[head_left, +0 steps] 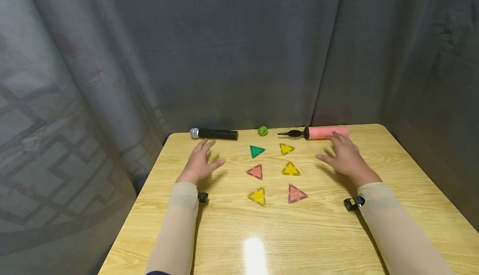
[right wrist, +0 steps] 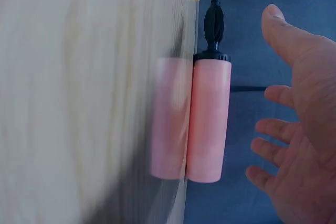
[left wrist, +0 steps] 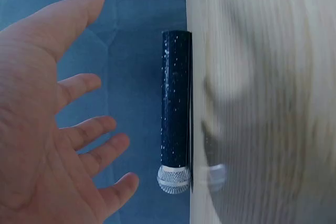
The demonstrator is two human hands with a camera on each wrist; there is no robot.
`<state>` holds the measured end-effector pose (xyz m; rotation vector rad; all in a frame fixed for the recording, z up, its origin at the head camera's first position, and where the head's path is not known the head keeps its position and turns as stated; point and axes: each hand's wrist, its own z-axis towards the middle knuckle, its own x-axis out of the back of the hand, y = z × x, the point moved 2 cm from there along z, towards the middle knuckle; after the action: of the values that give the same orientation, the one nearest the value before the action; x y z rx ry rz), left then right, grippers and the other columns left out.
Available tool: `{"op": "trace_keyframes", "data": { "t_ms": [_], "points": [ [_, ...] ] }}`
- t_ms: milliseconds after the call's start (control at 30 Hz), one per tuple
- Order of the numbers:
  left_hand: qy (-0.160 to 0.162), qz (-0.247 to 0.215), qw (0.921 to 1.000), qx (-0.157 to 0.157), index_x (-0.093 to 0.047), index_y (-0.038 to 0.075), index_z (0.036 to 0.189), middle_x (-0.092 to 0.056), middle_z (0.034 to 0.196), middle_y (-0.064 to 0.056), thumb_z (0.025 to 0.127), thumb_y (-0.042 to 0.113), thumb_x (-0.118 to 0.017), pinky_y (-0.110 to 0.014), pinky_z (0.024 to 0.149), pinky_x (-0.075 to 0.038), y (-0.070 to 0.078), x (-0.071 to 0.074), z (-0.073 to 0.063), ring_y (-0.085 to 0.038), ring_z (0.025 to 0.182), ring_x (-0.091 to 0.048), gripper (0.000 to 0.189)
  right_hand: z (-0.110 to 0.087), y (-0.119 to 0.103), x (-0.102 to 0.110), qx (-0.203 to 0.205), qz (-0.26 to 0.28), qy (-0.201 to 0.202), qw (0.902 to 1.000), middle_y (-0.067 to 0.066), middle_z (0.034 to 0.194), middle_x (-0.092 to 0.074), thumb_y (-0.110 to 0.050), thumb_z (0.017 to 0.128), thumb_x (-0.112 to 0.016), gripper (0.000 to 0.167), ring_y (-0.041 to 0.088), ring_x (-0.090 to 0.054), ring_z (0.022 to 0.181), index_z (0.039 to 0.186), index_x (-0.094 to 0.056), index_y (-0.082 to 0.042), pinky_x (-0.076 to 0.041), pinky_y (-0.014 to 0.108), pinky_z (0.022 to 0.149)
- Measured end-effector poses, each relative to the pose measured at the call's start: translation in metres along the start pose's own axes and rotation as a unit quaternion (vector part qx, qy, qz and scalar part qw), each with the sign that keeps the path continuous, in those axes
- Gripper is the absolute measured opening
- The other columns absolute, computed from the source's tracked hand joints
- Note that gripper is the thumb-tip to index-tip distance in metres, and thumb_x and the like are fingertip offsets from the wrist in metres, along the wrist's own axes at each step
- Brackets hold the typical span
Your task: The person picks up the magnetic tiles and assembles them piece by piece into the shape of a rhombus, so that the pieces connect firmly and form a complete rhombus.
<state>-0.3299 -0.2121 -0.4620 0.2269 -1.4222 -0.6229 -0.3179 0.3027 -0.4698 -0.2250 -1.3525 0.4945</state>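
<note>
Six red/yellow/green translucent triangular tiles (head_left: 291,169) between left hand (head_left: 198,163) and right hand (head_left: 346,155), both fingers-spread; beyond, I see black silver-headed microphone (head_left: 217,134), green curled object (head_left: 262,131), pink cylindrical pump (head_left: 317,132).

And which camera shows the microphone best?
The left wrist view: the microphone appears large and whole, its silver mesh head clear. The head view shows it whole but small; the right wrist view doesn't show it.
</note>
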Motion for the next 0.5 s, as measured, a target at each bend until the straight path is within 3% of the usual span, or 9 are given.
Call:
{"op": "trace_keyframes", "data": {
  "t_ms": [500],
  "points": [
    [-0.040,-0.021,0.9986,-0.028,-0.043,0.017,0.161,-0.034,0.164,-0.011,0.097,0.046,-0.075,-0.056,0.118,-0.037,0.017,-0.019,0.004,-0.037,0.149,-0.036,0.077,0.018,-0.018,-0.017,0.009,0.052,-0.020,0.9984,0.028,0.156,-0.041,-0.049,0.098,-0.073,0.080,0.051,-0.036,0.143,0.155,-0.044,-0.001,-0.029,0.070,0.114]
  ]
}}
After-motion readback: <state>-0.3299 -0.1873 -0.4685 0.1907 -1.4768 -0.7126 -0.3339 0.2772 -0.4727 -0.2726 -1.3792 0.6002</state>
